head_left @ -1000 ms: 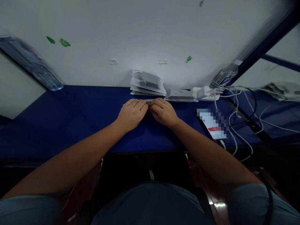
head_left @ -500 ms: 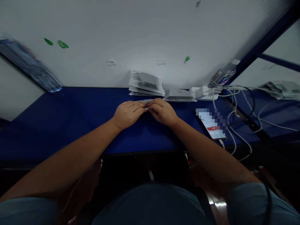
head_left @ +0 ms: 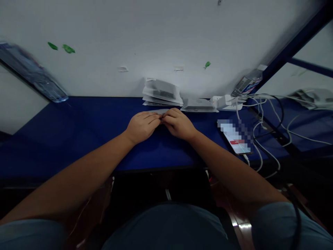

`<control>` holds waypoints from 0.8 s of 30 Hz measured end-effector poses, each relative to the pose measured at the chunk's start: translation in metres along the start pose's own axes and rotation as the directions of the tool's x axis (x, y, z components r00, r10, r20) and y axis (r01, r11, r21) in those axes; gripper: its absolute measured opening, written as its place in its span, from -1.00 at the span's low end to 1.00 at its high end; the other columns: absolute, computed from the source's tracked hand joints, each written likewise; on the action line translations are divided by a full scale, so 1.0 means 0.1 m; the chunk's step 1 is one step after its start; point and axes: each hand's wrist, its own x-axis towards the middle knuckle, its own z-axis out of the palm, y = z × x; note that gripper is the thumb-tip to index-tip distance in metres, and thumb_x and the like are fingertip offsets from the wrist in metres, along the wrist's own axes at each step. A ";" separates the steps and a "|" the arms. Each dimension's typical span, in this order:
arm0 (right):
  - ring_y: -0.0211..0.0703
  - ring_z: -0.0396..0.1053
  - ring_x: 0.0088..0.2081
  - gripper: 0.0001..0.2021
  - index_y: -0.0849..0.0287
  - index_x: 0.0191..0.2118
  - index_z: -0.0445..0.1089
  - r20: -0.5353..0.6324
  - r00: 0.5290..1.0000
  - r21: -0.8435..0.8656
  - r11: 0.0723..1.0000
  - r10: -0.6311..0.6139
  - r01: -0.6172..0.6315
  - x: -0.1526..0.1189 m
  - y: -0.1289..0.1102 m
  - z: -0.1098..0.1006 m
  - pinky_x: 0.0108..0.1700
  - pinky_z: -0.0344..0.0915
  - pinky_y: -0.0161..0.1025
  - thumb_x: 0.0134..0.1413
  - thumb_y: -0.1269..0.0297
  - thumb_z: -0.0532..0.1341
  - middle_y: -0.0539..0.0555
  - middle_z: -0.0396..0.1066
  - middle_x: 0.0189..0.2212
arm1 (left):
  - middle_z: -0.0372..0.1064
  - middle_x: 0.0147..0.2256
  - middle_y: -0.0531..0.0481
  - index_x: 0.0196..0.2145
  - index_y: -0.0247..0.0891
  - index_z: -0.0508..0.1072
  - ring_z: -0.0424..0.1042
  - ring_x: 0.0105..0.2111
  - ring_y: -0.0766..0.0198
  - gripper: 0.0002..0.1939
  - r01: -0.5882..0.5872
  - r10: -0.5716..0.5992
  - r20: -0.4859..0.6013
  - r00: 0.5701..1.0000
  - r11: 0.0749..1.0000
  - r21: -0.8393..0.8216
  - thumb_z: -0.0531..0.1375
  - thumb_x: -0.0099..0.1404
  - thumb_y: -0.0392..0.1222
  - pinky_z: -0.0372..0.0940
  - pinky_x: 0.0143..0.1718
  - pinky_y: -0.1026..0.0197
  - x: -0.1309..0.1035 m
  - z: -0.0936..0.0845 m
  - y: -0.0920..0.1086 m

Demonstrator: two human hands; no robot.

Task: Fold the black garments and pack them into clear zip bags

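Observation:
My left hand [head_left: 143,127] and my right hand [head_left: 180,124] meet over the middle of the blue table [head_left: 85,121], fingertips touching. Both hands are closed on a small grey item [head_left: 159,111], of which only a pale sliver shows behind the fingers. The rest of it is hidden. Just beyond the hands, a stack of translucent packets [head_left: 162,93] lies against the wall. To its right is a flatter packet [head_left: 199,105] with a dark strip along its front.
A phone [head_left: 235,137] with a plugged-in cable lies right of my right forearm. A white power strip [head_left: 223,102], tangled cables and a bottle [head_left: 249,81] are behind it. Wrapped clear bottles [head_left: 33,73] stand at the far left.
My right fingers have shifted slightly left and up over the small item, covering more of it. My left hand has hardly moved.

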 end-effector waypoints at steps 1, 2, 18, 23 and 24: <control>-0.05 0.34 -0.15 -0.79 0.11 -0.27 0.43 0.004 1.000 0.009 1.000 -0.005 0.005 0.00 -0.01 -0.01 -0.02 0.34 -0.03 0.36 0.38 0.07 0.12 0.45 -0.25 | 0.61 -0.12 -0.06 -0.23 -0.24 0.56 0.59 -0.10 0.17 -0.80 -0.005 0.005 0.006 1.000 1.000 0.011 0.12 0.44 -0.29 0.47 -0.03 0.09 0.00 0.00 0.00; -0.05 0.34 -0.14 -0.80 0.12 -0.27 0.42 0.008 1.000 0.017 1.000 -0.010 0.010 0.00 -0.01 -0.02 -0.01 0.34 -0.02 0.35 0.39 0.08 0.12 0.44 -0.24 | 0.61 -0.12 -0.06 -0.23 -0.24 0.56 0.59 -0.10 0.17 -0.80 -0.005 0.004 0.014 1.000 1.000 0.019 0.11 0.45 -0.28 0.47 -0.04 0.09 0.01 0.00 -0.01; -0.01 0.30 -0.17 -0.82 0.11 -0.30 0.38 0.008 1.000 -0.086 0.996 0.002 -0.001 0.01 -0.03 -0.01 -0.04 0.31 -0.01 0.31 0.42 0.08 0.14 0.41 -0.25 | 0.59 -0.10 -0.10 -0.24 -0.22 0.56 0.55 -0.05 0.14 -0.73 0.077 -0.075 0.084 0.994 0.997 -0.028 0.05 0.42 -0.33 0.44 0.00 0.02 0.04 0.01 -0.04; 0.01 0.31 -0.17 -0.86 0.13 -0.26 0.37 -0.066 0.996 -0.049 0.996 0.068 -0.071 0.01 0.00 0.01 -0.03 0.33 0.02 0.34 0.35 0.10 0.17 0.40 -0.26 | 0.56 -0.05 -0.18 -0.08 -0.26 0.55 0.48 0.08 -0.01 -0.76 0.161 -0.160 0.066 0.985 0.987 -0.007 0.11 0.41 -0.26 0.35 0.12 -0.14 0.11 -0.07 0.11; 0.01 0.32 -0.17 -0.87 0.13 -0.26 0.37 -0.078 0.993 -0.042 0.995 0.085 -0.089 0.01 0.01 0.01 -0.03 0.34 0.01 0.34 0.34 0.11 0.17 0.41 -0.26 | 0.53 0.01 -0.23 -0.02 -0.29 0.52 0.43 0.13 -0.07 -0.74 0.194 -0.194 0.057 0.979 0.981 0.021 0.14 0.40 -0.21 0.30 0.16 -0.19 0.14 -0.09 0.17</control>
